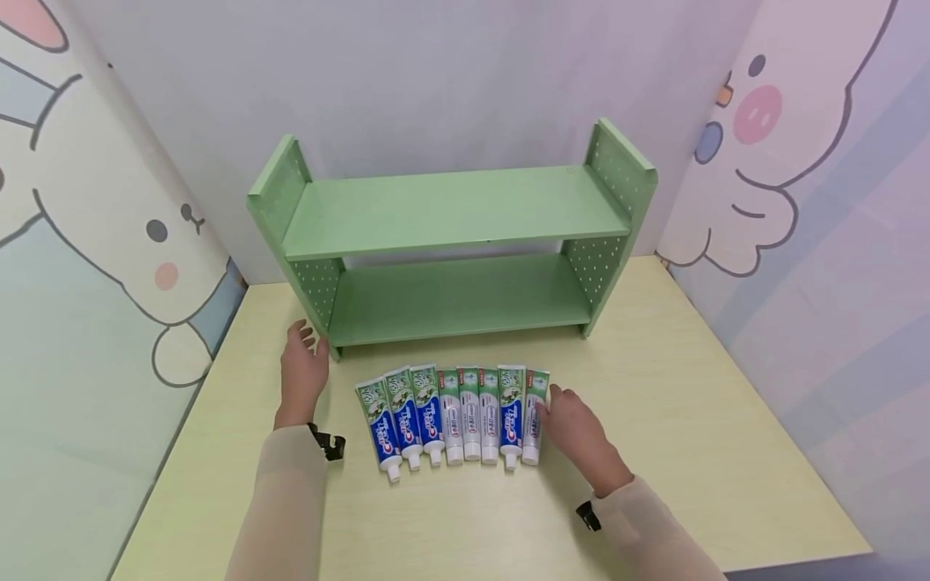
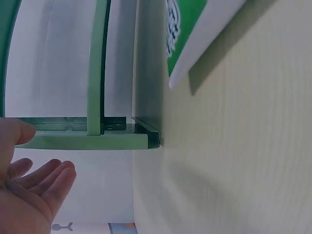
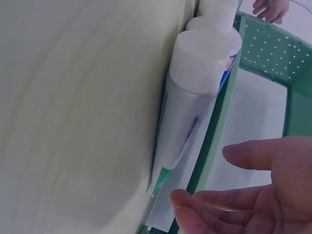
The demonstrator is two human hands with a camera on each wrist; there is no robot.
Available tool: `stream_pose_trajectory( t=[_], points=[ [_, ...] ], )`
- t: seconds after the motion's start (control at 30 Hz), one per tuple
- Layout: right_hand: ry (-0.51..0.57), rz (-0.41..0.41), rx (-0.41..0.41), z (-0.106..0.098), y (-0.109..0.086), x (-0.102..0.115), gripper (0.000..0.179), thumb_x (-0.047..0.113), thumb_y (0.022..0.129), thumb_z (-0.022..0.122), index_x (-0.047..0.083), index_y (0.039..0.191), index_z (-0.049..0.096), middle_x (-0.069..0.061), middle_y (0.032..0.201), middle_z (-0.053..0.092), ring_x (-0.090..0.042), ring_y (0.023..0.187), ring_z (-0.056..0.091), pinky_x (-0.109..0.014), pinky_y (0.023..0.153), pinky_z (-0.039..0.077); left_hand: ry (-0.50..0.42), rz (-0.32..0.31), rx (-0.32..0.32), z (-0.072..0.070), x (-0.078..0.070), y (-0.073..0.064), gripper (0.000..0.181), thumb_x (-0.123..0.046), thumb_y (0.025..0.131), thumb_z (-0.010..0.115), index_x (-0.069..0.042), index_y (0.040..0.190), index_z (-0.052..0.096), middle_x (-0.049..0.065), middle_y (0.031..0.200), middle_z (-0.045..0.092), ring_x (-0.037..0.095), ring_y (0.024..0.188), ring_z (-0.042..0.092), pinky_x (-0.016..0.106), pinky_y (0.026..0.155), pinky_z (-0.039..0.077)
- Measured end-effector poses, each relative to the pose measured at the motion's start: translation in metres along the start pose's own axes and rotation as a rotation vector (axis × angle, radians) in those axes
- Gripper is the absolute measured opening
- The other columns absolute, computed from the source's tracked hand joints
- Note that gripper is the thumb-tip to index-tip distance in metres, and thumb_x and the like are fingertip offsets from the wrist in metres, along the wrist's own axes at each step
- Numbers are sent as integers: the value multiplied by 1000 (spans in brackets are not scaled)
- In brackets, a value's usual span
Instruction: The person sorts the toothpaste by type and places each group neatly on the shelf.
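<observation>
Several toothpaste tubes lie side by side in a slightly fanned row on the table, caps toward me. Three blue-and-green tubes [image 1: 407,415] are at the left; white-and-green tubes [image 1: 471,415] follow, with one more blue-and-green tube [image 1: 512,411] among them. My right hand [image 1: 577,428] is beside the rightmost white-and-green tube [image 1: 534,428]. In the right wrist view, thumb and fingers [image 3: 246,156] are spread apart near that tube with nothing between them. My left hand [image 1: 303,371], fingers relaxed, is by the lower left end of the green shelf [image 1: 458,210].
The two-tier shelf with perforated side panels stands behind the tubes, near the back wall. The pale wooden table [image 1: 436,524] has its right front corner in view. Walls with cartoon animals [image 1: 756,161] flank the table on both sides.
</observation>
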State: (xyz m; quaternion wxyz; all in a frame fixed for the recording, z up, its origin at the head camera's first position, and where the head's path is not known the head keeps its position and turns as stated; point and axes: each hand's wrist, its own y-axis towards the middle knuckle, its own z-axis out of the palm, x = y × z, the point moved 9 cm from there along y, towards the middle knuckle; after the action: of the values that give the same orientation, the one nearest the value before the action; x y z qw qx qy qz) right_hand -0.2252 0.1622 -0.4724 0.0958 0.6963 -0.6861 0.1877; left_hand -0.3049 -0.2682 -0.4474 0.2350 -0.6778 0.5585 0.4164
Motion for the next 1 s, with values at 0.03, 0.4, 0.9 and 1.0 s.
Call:
stream_pose_trajectory(
  t=[0.03,0.4,0.9,1.0],
  points=[
    [-9,2,3,1,0,0,49,21,98,59,-18,127,49,-28,100,59,-34,85,62,-46,70,56,-4,1,-1,0,0,1,58,-21,104,42,2,151,18,29,146,35,43,130,39,54,102,38],
    [-36,30,34,13,1,-2,50,22,97,61,-21,120,49,-23,92,57,-26,75,58,-42,65,55,-45,9,-27,3,-2,7,55,-24,105,40,2,150,22,27,144,39,40,128,43,50,102,41],
    [50,126,123,35,5,-9,53,26,95,63,-19,118,49,-19,89,55,-24,72,53,-38,61,51,-84,12,-53,5,-2,14,53,-21,105,39,1,150,22,27,141,40,36,127,44,44,103,41],
    [78,140,144,39,5,-9,53,25,95,63,-19,120,48,-16,86,54,-23,71,53,-36,59,50,-94,13,-51,6,-2,16,53,-20,105,39,2,150,22,27,140,40,37,127,45,44,102,42]
  ],
)
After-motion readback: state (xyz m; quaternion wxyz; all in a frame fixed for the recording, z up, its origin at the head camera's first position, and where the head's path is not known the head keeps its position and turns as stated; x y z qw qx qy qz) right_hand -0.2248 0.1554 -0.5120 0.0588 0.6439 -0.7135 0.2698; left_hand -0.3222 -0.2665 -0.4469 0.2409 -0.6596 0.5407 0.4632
